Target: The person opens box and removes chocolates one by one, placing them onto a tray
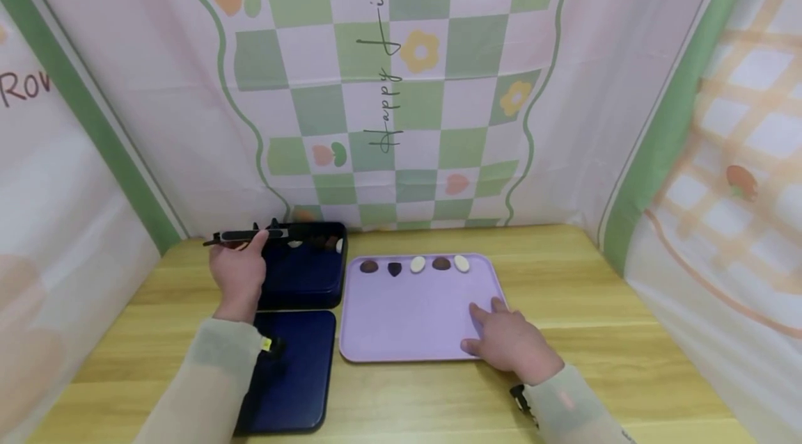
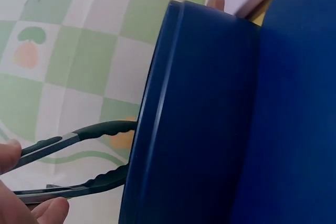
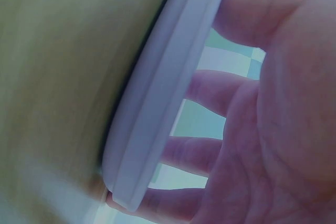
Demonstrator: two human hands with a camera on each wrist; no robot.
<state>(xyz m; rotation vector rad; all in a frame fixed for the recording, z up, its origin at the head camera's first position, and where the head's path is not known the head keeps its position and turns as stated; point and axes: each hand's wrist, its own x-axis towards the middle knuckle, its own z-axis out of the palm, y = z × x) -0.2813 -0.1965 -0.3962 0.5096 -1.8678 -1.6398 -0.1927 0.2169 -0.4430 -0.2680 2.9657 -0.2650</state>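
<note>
L hand [image 1: 238,270] pinches tongs [image 1: 244,236] over blue box [image 1: 301,284] nr tabletop's [image 1: 626,360] back L corner; tips hidden in L wrist view, pcs [image 1: 331,242] inside too dark to ID. R hand [image 1: 510,338], fingers spread, on lilac tray's [image 1: 407,319] R edge.

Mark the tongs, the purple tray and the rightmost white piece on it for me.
Tongs [image 2: 97,130]: left wrist view, on the dark wavy-edged end of the upper arm.
Purple tray [image 1: 407,315]: head view, on its bare middle.
Rightmost white piece [image 1: 461,264]: head view, centre of its upper face.

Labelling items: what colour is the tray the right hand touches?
Light purple tray, clearest in the head view.
</note>
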